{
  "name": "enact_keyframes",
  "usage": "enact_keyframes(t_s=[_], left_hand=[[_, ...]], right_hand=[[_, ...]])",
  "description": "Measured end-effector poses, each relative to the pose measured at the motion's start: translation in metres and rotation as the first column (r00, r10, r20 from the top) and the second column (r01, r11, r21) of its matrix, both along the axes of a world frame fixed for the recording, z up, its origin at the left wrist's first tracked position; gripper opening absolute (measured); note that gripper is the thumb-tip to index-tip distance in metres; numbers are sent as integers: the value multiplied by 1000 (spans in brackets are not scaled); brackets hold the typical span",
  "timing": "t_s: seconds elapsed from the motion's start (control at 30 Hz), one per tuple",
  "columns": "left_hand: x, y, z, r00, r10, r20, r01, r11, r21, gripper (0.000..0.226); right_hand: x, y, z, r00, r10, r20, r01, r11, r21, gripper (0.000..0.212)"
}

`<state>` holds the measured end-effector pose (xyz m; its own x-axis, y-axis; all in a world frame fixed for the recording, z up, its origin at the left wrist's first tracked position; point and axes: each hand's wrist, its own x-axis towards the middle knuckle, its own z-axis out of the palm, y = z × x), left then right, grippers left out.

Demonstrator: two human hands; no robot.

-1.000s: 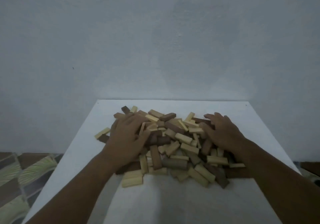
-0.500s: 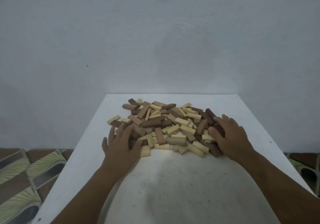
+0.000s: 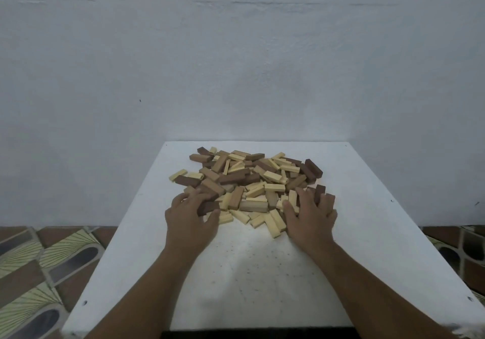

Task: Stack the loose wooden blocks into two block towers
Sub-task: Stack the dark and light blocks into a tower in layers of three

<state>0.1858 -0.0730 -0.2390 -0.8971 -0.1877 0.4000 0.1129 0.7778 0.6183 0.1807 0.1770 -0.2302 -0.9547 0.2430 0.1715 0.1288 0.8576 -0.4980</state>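
Observation:
A loose pile of wooden blocks [image 3: 252, 181], pale, tan and dark brown, lies flat on the far half of the white table [image 3: 262, 273]. No tower stands. My left hand [image 3: 190, 219] is at the pile's near left edge. Its fingers curl over a dark brown block [image 3: 207, 207], with the thumb under the block's near side. My right hand [image 3: 311, 219] lies on the pile's near right edge. Its spread fingers rest on pale and dark blocks and hide some of them.
A plain white wall stands right behind the table's far edge. The table's near half is bare white with small dark specks. Patterned floor tiles [image 3: 39, 273] show to the left of the table and also to the right.
Both hands have drawn back from the top of the pile to its near edge. The left hand's fingers have curled onto a dark brown block. The view has tilted upward.

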Motion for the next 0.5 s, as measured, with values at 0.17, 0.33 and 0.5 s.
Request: enact_keyframes(t_s=[0.17, 0.33, 0.5], left_hand=[[4, 3, 2, 1000, 20, 14, -20, 997, 69, 27], [7, 2, 2, 999, 46, 0, -46, 994, 100, 23], [13, -2, 5, 993, 114, -19, -110, 980, 164, 13]], right_hand=[[13, -29, -2, 1000, 23, 21, -23, 999, -26, 62], [26, -49, -4, 998, 51, -22, -53, 991, -122, 73], [40, -55, -10, 994, 101, -42, -106, 982, -157, 75]])
